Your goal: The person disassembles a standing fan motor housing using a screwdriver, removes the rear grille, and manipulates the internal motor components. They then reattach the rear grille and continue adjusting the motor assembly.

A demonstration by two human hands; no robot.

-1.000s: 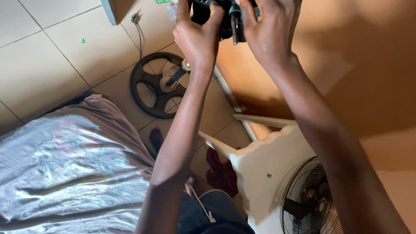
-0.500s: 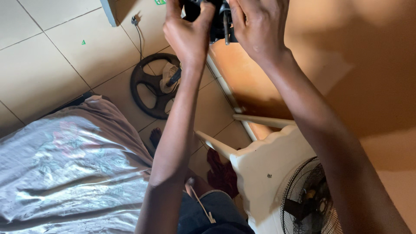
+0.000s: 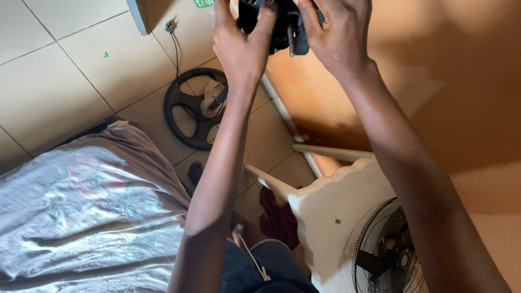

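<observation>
In the head view, both hands are raised to the top edge of the picture, a little higher than a second ago. The left hand (image 3: 241,46) and the right hand (image 3: 334,32) each close their fingers around a black motor part (image 3: 282,24) with a short metal shaft, which is now turned slightly between them. Below lie a round black fan base (image 3: 192,108), a white plastic stool (image 3: 331,217) and a fan grille (image 3: 388,252).

Both arms bare, no sleeves, no watch or rings seen on left hand (image 3: 239,51) or right hand (image 3: 339,32). Dark denim shorts (image 3: 255,268) with pale drawstring (image 3: 251,252).
</observation>
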